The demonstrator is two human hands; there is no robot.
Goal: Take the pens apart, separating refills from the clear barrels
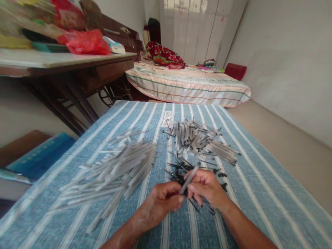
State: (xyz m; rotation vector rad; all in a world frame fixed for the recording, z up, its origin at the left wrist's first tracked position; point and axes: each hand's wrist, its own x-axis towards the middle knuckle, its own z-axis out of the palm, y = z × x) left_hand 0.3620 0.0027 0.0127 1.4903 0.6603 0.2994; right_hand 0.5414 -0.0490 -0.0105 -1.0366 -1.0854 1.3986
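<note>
A translucent grey pen (190,177) with a dark upper end is held at a slant between my two hands. My left hand (166,197) pinches its lower end. Higher up, the fingers of my right hand (206,186) close on the barrel. Beneath and behind my hands lies a pile of thin black pen parts (178,169), partly hidden by them. To the left is a big heap of pale, clear pen barrels (116,173). Beyond the black parts, pens with dark ends (192,136) form another pile.
A blue and white striped cloth (85,148) covers the surface. At left stands a sewing-machine table (121,57) bearing a red plastic bag (88,41). A bed (192,84) is beyond the far edge. Below left sits a blue box (41,155).
</note>
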